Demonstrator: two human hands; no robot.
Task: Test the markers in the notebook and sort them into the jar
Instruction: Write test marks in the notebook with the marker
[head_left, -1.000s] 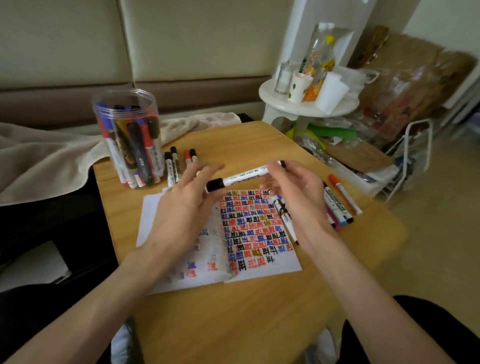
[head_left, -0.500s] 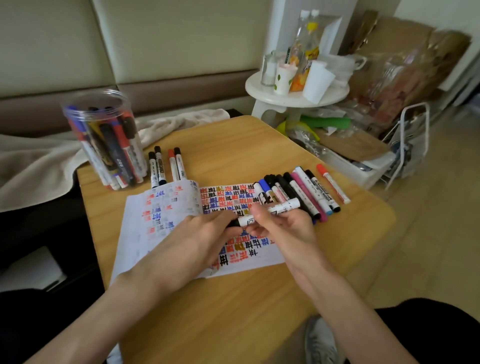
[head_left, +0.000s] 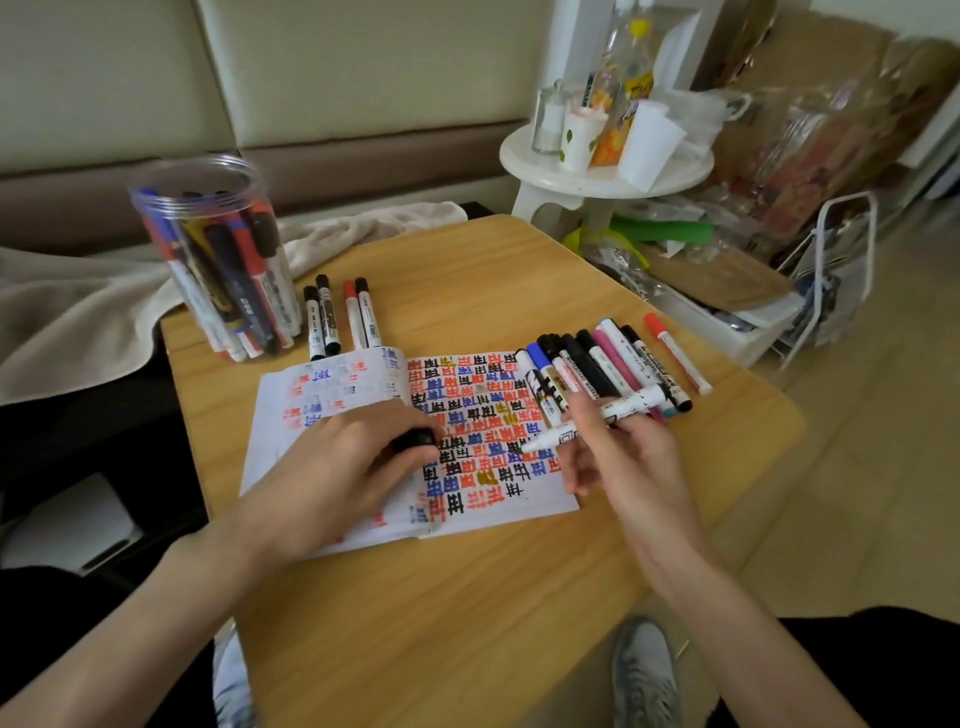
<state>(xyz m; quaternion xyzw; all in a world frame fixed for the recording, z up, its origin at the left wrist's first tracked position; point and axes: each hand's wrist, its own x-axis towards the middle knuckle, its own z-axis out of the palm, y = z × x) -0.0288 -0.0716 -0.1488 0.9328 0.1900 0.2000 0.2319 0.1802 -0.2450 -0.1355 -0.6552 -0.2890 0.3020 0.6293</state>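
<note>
Change: cap (head_left: 415, 439) now off, pulled left, apart from marker (head_left: 597, 418)
Marker: white barrel, bared tip over notebook (head_left: 483, 415), mid-table (head_left: 467, 597)
Right hand (head_left: 618, 457): grasping marker, tip aimed left
Left hand (head_left: 337, 467): clenched round black cap, resting on notebook
Jar (head_left: 218, 260): far-left table corner, holding markers

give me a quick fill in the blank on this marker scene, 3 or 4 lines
1. The right hand holds an uncapped marker with a ____ barrel.
2. The left hand holds the black ____.
3. The jar stands on the table's far ____ corner.
4. Between the jar and the notebook lie ____ loose markers.

Missing words: white; cap; left; four
</note>
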